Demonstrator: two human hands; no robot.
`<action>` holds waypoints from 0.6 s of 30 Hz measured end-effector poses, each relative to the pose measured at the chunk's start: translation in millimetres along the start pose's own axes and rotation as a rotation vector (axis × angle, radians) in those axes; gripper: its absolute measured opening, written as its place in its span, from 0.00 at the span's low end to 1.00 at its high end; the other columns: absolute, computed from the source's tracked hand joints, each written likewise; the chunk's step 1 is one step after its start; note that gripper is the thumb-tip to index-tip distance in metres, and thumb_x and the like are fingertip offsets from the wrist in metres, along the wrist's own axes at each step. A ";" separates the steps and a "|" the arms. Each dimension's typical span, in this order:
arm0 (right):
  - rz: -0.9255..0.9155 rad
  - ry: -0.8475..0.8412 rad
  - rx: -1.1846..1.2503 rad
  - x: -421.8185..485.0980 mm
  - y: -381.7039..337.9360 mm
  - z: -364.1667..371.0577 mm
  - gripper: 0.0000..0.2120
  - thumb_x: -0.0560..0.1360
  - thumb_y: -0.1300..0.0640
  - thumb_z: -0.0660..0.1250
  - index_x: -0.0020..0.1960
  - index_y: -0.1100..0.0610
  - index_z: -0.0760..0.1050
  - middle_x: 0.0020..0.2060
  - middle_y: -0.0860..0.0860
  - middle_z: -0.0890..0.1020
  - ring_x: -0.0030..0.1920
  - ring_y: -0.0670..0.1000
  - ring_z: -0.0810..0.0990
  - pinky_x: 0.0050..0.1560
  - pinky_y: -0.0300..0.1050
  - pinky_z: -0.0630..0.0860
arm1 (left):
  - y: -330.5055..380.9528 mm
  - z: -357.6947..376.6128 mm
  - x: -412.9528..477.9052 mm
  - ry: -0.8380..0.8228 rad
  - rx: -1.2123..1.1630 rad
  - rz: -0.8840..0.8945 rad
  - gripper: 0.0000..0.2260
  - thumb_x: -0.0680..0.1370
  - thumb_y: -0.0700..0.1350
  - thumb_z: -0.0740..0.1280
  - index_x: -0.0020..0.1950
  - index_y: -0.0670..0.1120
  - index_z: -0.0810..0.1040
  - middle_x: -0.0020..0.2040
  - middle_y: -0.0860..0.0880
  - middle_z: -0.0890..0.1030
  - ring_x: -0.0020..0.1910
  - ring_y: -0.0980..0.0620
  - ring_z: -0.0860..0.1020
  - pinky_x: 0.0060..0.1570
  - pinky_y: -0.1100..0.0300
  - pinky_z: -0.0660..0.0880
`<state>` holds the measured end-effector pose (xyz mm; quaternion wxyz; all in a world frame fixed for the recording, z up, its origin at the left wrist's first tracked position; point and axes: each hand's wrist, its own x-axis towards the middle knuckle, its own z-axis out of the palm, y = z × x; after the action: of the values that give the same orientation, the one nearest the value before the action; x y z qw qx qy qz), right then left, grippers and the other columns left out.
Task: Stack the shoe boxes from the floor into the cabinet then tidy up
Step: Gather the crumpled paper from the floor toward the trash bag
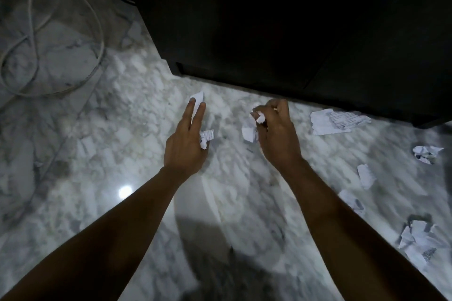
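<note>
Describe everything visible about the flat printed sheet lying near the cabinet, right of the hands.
The sheet is white paper with lines of dark print, too blurred to read. It is torn and creased, with ragged edges, and lies mostly flat on the marble floor, close to the base of the dark cabinet. It lies apart from the right hand, and nothing but the floor touches it. It is the flattest of the scraps in view.

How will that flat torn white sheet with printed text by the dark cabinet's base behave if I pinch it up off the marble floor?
The flat torn white printed sheet looks thin and creased, so it will probably flop and weigh almost nothing. It lies flat on the glossy marble floor, so it may slide before an edge lifts. Its ragged edges suggest it could tear further.
</note>
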<state>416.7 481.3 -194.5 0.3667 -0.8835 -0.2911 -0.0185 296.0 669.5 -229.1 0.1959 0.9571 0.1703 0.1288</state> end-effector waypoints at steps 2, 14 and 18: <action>0.037 -0.106 -0.085 19.9 11.7 4.4 0.08 0.79 0.62 0.63 0.56 0.58 0.78 0.58 0.51 0.72 0.45 0.53 0.79 0.39 0.51 0.79 | 3.3 3.3 13.2 -0.004 0.114 -0.031 0.32 0.79 0.46 0.66 0.81 0.50 0.56 0.82 0.53 0.55 0.61 0.48 0.76 0.38 0.57 0.79; -0.053 -0.254 -0.376 -8.0 13.6 17.8 0.46 0.62 0.16 0.54 0.60 0.52 0.72 0.57 0.45 0.73 0.60 0.51 0.68 0.62 0.51 0.65 | 7.0 8.1 17.8 -0.009 0.157 -0.056 0.32 0.79 0.67 0.53 0.73 0.47 0.72 0.54 0.47 0.76 0.53 0.47 0.73 0.43 0.53 0.73; -0.088 -0.187 -0.396 -6.7 18.1 25.6 0.35 0.70 0.23 0.56 0.55 0.53 0.75 0.52 0.47 0.75 0.58 0.52 0.72 0.62 0.51 0.67 | 6.9 7.7 20.0 -0.016 0.134 -0.090 0.28 0.82 0.63 0.51 0.70 0.48 0.75 0.51 0.46 0.75 0.51 0.46 0.71 0.51 0.52 0.70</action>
<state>416.0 484.6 -226.4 0.1564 -0.9226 -0.3526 -0.0090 318.5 668.6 -229.5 0.1382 0.9605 0.2199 0.1004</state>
